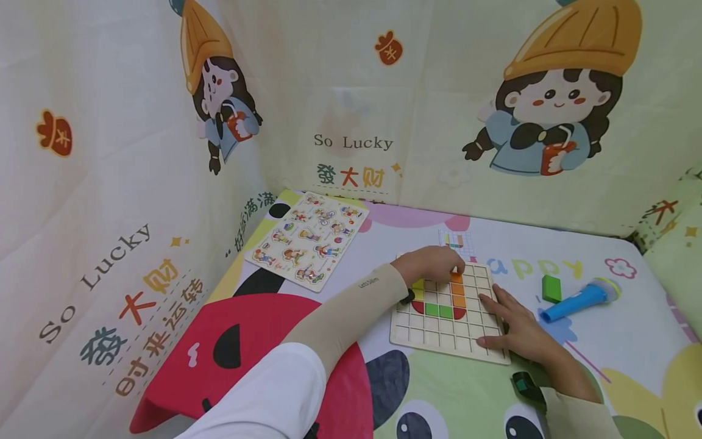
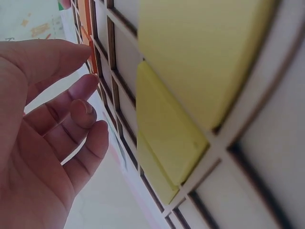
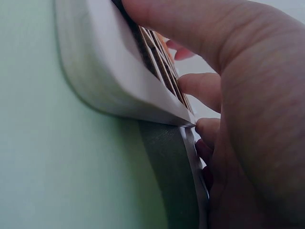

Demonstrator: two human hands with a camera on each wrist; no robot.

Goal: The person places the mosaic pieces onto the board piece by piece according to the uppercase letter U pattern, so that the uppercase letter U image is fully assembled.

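Observation:
A wooden grid board [image 1: 422, 336] lies on the table, its cells partly filled with yellow tiles [image 2: 171, 129], red corner tiles [image 1: 459, 313], green tiles [image 1: 439, 311] and orange tiles [image 1: 458, 296]. My left hand [image 1: 429, 263] reaches across the far part of the board. Its thumb and index finger pinch an orange tile [image 2: 87, 40] at the top of the orange column; the other fingers curl loosely. With fingers spread, my right hand [image 1: 518, 326] rests on the board's right edge. The right wrist view shows its thumb [image 3: 176, 21] on the board's upper face.
Behind the board lies a printed pattern card [image 1: 463, 241], partly covered by my left hand. A green block [image 1: 551, 288] and a blue toy flashlight [image 1: 578, 302] are to the right. A picture puzzle board [image 1: 287, 235] lies at the back left. Printed cloth walls surround the table.

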